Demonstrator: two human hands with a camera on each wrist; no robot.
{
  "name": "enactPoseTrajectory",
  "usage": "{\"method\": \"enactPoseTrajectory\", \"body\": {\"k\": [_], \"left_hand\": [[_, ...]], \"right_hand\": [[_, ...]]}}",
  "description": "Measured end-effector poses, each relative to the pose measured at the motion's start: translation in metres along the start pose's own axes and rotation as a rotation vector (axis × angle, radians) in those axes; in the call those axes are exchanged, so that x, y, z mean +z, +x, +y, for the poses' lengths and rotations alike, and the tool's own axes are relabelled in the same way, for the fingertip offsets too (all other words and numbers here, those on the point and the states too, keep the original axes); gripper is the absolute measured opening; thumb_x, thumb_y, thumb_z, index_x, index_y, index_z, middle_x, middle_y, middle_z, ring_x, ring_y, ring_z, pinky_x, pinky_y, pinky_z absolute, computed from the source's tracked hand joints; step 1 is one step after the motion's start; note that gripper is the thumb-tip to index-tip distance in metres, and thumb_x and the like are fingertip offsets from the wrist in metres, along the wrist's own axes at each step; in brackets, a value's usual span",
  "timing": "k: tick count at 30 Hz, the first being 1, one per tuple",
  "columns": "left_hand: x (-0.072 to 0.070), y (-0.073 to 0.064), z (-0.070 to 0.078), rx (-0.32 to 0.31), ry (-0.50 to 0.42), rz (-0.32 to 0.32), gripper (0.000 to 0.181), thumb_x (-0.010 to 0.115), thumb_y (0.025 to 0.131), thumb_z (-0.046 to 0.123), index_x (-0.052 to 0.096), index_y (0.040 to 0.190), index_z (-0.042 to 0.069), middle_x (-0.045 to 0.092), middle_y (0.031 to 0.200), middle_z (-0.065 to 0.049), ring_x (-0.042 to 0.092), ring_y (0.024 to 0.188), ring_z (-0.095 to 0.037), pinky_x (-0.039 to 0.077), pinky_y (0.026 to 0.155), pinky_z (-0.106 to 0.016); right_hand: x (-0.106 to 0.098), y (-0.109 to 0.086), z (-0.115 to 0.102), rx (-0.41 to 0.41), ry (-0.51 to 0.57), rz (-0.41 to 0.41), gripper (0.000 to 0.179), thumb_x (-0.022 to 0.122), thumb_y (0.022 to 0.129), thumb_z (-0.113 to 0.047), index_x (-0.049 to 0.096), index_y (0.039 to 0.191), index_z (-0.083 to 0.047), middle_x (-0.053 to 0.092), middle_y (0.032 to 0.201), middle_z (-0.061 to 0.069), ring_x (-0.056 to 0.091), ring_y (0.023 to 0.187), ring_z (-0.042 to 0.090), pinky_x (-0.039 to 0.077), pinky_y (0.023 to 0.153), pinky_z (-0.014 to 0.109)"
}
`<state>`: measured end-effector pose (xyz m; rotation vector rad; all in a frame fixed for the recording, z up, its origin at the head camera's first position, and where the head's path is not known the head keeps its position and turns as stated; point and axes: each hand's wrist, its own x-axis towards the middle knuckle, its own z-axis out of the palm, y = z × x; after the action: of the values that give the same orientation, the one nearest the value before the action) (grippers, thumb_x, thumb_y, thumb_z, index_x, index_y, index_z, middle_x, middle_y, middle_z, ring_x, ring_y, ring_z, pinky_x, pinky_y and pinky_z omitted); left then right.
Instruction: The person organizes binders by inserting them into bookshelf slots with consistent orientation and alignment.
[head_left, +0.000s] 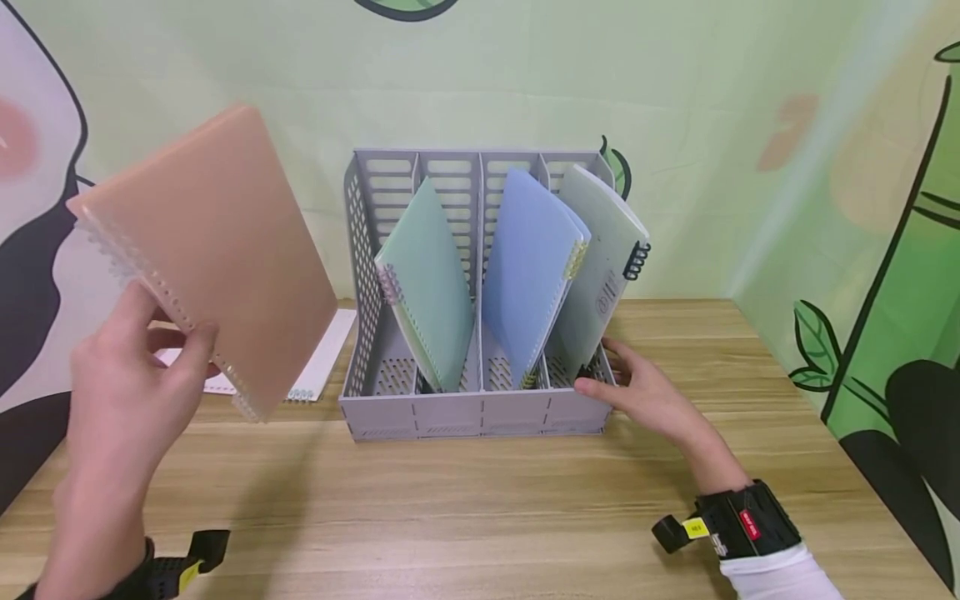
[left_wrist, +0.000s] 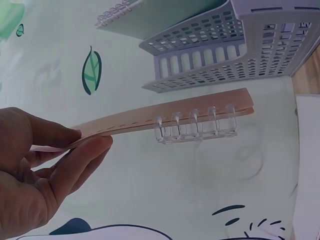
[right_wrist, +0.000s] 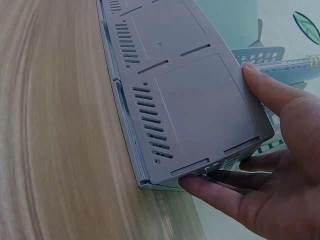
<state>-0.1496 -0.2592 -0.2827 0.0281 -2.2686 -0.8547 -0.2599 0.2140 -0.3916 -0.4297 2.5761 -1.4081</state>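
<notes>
My left hand (head_left: 138,375) pinches a peach ring-bound notebook (head_left: 217,242) by its bound edge, holding it up tilted to the left of a grey file organizer (head_left: 450,417). Clear plastic rings (left_wrist: 195,125) show along its spine in the left wrist view. At the organizer's front right corner, my right hand (head_left: 648,387) grips with the thumb over the front rim and fingers round the side. A green notebook (head_left: 431,283), a blue notebook (head_left: 528,275) and a pale grey-green notebook (head_left: 596,258) with black rings stand leaning in the organizer's compartments.
White ring-bound notebooks or sheets (head_left: 326,358) lie on the wooden table (head_left: 450,517) left of the organizer, partly hidden behind the peach notebook. A cartoon-printed cloth (head_left: 712,125) hangs close behind the organizer and along the right side.
</notes>
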Motion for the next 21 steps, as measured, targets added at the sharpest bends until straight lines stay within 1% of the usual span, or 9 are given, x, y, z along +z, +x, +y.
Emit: {"method": "enactPoseTrajectory", "body": {"k": [2, 4, 8, 10, 12, 14, 21], "left_hand": [[-0.001, -0.001, 0.002, 0.010, -0.013, 0.012, 0.038, 0.063, 0.095, 0.003, 0.058, 0.133, 0.005, 0.067, 0.110, -0.014, 0.050, 0.079, 0.025, 0.045, 0.053, -0.005], [-0.002, -0.001, 0.004, 0.018, -0.019, 0.025, 0.039, 0.063, 0.095, 0.002, 0.059, 0.133, 0.006, 0.066, 0.107, -0.007, 0.051, 0.080, 0.024, 0.045, 0.054, -0.005], [-0.004, -0.003, 0.008, 0.034, -0.046, 0.049, 0.038, 0.064, 0.094, 0.001, 0.061, 0.132, 0.005, 0.060, 0.100, 0.011, 0.054, 0.079, 0.021, 0.047, 0.054, -0.005], [-0.004, -0.003, 0.009, 0.037, -0.062, 0.057, 0.038, 0.064, 0.093, 0.001, 0.062, 0.131, 0.005, 0.058, 0.098, 0.014, 0.056, 0.078, 0.019, 0.048, 0.055, -0.005], [-0.005, -0.004, 0.010, 0.039, -0.081, 0.062, 0.037, 0.064, 0.093, 0.000, 0.063, 0.130, 0.004, 0.058, 0.096, 0.015, 0.058, 0.078, 0.017, 0.049, 0.056, -0.006], [-0.006, -0.005, 0.012, 0.042, -0.095, 0.068, 0.036, 0.064, 0.092, -0.001, 0.063, 0.128, 0.002, 0.058, 0.095, 0.012, 0.059, 0.078, 0.015, 0.050, 0.057, -0.007], [-0.010, -0.008, 0.020, 0.082, -0.124, 0.101, 0.033, 0.064, 0.090, -0.005, 0.064, 0.123, -0.003, 0.058, 0.094, 0.011, 0.061, 0.077, 0.013, 0.050, 0.059, -0.006]], "right_hand": [[0.000, 0.000, 0.000, 0.000, -0.003, 0.001, 0.096, 0.074, 0.095, -0.039, 0.018, 0.161, 0.003, 0.049, 0.145, 0.033, 0.051, 0.132, 0.044, 0.053, 0.097, 0.052], [0.000, 0.000, 0.001, 0.001, 0.000, 0.000, 0.096, 0.074, 0.095, -0.039, 0.018, 0.161, 0.002, 0.049, 0.145, 0.033, 0.051, 0.132, 0.044, 0.053, 0.097, 0.052], [0.000, 0.000, 0.001, -0.003, 0.008, -0.001, 0.096, 0.074, 0.095, -0.038, 0.018, 0.162, 0.002, 0.049, 0.145, 0.032, 0.051, 0.131, 0.044, 0.053, 0.097, 0.052], [0.000, 0.000, 0.001, -0.004, 0.011, -0.002, 0.096, 0.074, 0.095, -0.038, 0.017, 0.162, 0.001, 0.049, 0.145, 0.032, 0.051, 0.132, 0.044, 0.053, 0.097, 0.052], [0.000, 0.000, 0.000, -0.005, 0.013, -0.003, 0.097, 0.074, 0.095, -0.039, 0.017, 0.162, 0.001, 0.049, 0.145, 0.032, 0.051, 0.132, 0.044, 0.053, 0.097, 0.052], [0.000, 0.000, 0.000, -0.003, 0.015, -0.006, 0.097, 0.074, 0.095, -0.039, 0.016, 0.162, 0.000, 0.049, 0.145, 0.032, 0.051, 0.132, 0.044, 0.053, 0.098, 0.052], [0.000, 0.000, 0.001, 0.000, 0.019, -0.009, 0.097, 0.074, 0.096, -0.038, 0.016, 0.162, 0.001, 0.048, 0.145, 0.033, 0.051, 0.132, 0.044, 0.053, 0.098, 0.051]]}}
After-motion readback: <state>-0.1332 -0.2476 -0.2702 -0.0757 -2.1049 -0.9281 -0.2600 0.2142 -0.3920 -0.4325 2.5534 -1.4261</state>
